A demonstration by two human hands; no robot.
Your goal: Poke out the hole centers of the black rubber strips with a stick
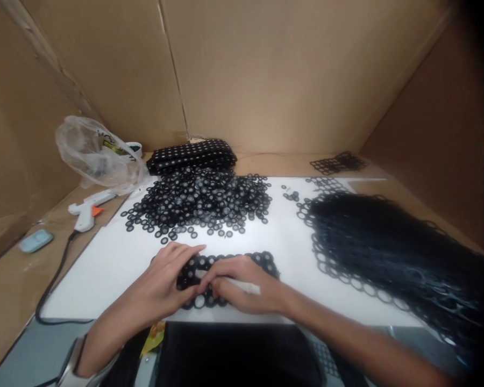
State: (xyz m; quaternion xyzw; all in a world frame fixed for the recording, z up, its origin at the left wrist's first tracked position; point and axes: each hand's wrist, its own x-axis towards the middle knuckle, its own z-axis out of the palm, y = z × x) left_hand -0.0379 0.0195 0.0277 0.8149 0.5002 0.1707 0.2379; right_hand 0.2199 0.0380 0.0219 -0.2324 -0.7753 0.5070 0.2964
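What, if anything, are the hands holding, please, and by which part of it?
The right hand holds a white pen-like tool around its middle; the left hand touches the dark panel.

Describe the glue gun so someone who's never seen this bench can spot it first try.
Find the big white sheet on the worktop and go to its left side, nearer than the clear plastic bag. The white glue gun lies there, black cord trailing toward the near edge. Its orange trigger sets it apart from the rounded pale blue object beside it.
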